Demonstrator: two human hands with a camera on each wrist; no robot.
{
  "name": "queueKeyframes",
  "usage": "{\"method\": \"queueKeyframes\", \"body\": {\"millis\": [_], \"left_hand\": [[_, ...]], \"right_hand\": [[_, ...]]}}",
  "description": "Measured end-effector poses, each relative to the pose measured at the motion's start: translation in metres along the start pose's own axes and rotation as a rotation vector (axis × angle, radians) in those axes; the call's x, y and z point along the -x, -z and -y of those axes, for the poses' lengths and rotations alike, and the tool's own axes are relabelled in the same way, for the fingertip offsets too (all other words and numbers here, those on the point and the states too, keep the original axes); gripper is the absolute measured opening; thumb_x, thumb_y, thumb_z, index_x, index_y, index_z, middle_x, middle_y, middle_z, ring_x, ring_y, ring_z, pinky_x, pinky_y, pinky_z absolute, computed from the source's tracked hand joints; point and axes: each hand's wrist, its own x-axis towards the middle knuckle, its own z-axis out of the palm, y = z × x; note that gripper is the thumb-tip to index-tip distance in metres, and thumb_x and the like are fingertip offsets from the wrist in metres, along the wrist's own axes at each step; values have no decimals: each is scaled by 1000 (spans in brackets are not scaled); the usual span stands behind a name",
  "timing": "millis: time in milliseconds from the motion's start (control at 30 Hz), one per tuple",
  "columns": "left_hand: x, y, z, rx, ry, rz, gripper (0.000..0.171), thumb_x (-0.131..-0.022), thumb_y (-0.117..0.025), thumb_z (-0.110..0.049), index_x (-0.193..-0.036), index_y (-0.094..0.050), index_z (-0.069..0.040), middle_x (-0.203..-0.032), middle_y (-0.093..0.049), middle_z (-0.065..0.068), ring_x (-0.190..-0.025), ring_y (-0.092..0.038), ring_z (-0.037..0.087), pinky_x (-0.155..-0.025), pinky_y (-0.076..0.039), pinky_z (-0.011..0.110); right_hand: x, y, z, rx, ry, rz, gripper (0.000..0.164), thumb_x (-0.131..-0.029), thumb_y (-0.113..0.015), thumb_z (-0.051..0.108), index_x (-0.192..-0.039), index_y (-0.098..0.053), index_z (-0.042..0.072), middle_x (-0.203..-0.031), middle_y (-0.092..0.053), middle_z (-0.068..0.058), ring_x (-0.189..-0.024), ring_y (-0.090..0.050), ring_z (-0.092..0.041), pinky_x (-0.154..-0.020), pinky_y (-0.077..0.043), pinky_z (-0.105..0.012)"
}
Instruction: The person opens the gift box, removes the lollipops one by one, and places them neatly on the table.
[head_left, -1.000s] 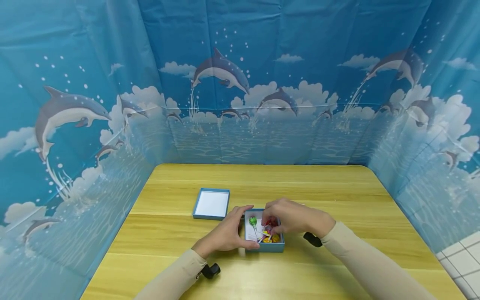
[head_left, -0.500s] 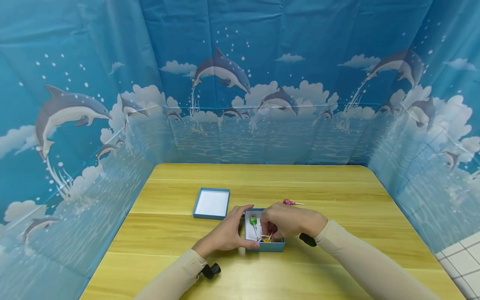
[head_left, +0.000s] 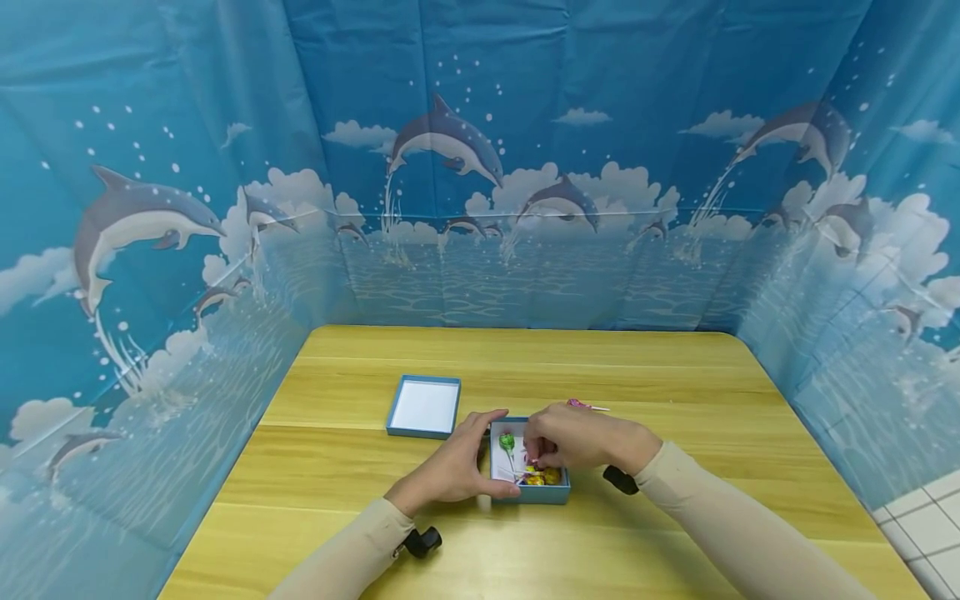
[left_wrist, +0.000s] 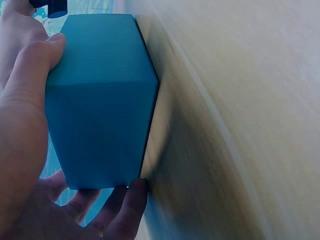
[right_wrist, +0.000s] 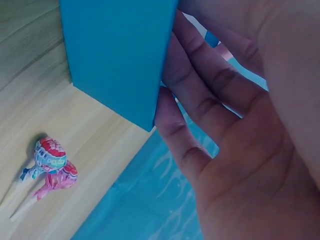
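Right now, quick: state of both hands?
Left hand: closed, holding the box.
Right hand: partly in the box; cannot tell whether it is open or holding anything.

The head camera looks forward and down; both wrist cameras, up close, share the blue box (left_wrist: pixel 100 132).

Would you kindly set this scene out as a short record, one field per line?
Left hand: grips the blue box at its left side
Right hand: fingers inside the box; whether they pinch anything is unclear
In box: green-wrapped lollipop, yellow-wrapped lollipops
Beyond box, left: blue lid, white inside up
On wooden table, outside box: two wrapped lollipops
Backdrop: dolphin-print curtain
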Motion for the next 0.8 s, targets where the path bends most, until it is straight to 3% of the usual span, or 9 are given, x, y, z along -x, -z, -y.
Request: {"method": "queueKeyframes", "body": {"millis": [300, 800], "left_hand": [[0, -1, 1, 12, 8, -3, 122, -91, -98, -61, -185, -30, -25, -172, -51, 9, -148, -58, 24, -133, -48, 61], [-1, -2, 1, 16, 4, -6, 123, -90, -99, -60, -185, -30, -23, -173, -51, 11, -150, -57, 26, -133, -48, 62]], "right_hand": [[6, 2, -5, 14, 4, -100, 12, -107, -84, 6, -103, -79, 17, -92, -71, 13, -79, -58, 3, -73, -55, -21], [15, 1, -11, -54, -2, -171, 3, -110, -81, 10, -110, -80, 12, -92, -73, 16, -80, -62, 4, -74, -59, -22]]}}
